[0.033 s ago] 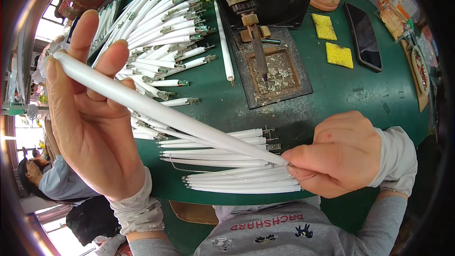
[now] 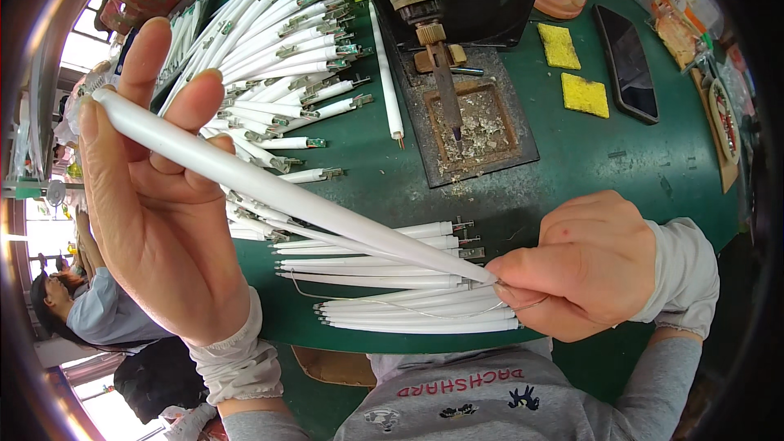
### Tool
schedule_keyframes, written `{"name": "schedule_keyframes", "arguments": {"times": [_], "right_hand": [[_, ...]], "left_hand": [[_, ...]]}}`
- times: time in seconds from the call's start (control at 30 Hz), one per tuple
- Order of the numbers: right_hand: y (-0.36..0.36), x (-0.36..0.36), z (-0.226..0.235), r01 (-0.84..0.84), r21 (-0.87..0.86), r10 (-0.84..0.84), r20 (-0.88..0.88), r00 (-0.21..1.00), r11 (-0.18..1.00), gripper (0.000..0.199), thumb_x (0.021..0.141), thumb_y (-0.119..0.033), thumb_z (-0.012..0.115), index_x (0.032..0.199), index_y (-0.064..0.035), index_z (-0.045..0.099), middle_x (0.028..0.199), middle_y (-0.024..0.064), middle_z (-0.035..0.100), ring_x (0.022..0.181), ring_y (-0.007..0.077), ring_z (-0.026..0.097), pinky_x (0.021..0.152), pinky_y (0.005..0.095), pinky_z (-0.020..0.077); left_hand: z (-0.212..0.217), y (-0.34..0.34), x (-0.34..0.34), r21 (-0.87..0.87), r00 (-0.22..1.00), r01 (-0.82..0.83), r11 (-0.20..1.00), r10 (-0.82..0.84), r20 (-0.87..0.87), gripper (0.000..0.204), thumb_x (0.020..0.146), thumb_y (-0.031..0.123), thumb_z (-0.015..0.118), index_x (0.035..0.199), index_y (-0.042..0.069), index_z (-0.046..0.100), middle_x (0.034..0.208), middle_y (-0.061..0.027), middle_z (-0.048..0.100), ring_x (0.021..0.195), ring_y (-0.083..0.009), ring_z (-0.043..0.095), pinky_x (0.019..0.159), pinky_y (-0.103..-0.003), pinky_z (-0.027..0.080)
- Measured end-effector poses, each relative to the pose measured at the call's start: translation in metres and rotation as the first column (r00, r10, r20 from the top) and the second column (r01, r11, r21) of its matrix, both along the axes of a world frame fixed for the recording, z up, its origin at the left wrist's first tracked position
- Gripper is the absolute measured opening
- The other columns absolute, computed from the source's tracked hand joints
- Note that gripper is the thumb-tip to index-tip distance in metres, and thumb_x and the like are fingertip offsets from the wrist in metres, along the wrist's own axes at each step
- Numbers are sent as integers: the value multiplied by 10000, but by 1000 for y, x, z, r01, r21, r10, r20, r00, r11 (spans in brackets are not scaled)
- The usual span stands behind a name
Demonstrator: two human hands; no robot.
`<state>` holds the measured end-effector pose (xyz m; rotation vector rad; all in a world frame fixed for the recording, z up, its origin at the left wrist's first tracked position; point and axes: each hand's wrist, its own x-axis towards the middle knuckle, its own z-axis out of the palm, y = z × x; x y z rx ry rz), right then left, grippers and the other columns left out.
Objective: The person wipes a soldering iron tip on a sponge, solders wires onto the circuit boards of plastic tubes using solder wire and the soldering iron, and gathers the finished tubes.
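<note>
A long white tapered tube (image 2: 286,188) slants across the view, its thicker end at the upper left. My left hand (image 2: 171,212) holds that end, thumb on one side and fingers behind, some fingertips raised. At the tube's narrow end, the thumb and fingers of my right hand (image 2: 584,269) are pinched closed. A thin silvery wire (image 2: 392,304), like solder, curves from beneath my right hand over the tubes on the table. Below the held tube lie two small groups of similar white tubes (image 2: 425,325), some with metal bits at their ends. My right fingers hide the held tube's tip.
A soldering iron (image 2: 445,90) points down over a crusty square tray (image 2: 478,167). A large pile of white tubes with small circuit boards (image 2: 278,57) lies at the far left. Yellow sponges (image 2: 584,95) and a phone (image 2: 627,65) lie right. Another person (image 2: 106,306) sits at left.
</note>
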<state>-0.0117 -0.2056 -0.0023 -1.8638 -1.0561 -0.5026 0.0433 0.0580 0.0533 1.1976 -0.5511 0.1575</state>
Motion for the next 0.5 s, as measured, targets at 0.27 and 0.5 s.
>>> {"name": "schedule_keyframes", "arguments": {"times": [0.27, 0.5], "right_hand": [[2, 0, -2, -40, 23, 42, -78, 996, 999, 148, 649, 15, 634, 795, 23, 611, 484, 12, 455, 340, 135, 439, 322, 254, 308], [1, 0, 2, -44, 42, 50, -159, 986, 998, 122, 662, -2, 632, 783, 1, 619, 484, 17, 484, 356, 138, 463, 336, 250, 330]], "left_hand": [[-3, -6, -1, 23, 997, -71, 997, 71, -8, 387, 968, 168, 327, 1253, -93, 303, 1243, -266, 423, 943, -281, 615, 682, -331, 595], [-4, -14, -3, 3, 990, -139, 990, 139, -13, 345, 958, 157, 370, 1205, -83, 357, 1192, -262, 473, 908, -263, 631, 650, -310, 596]]}}
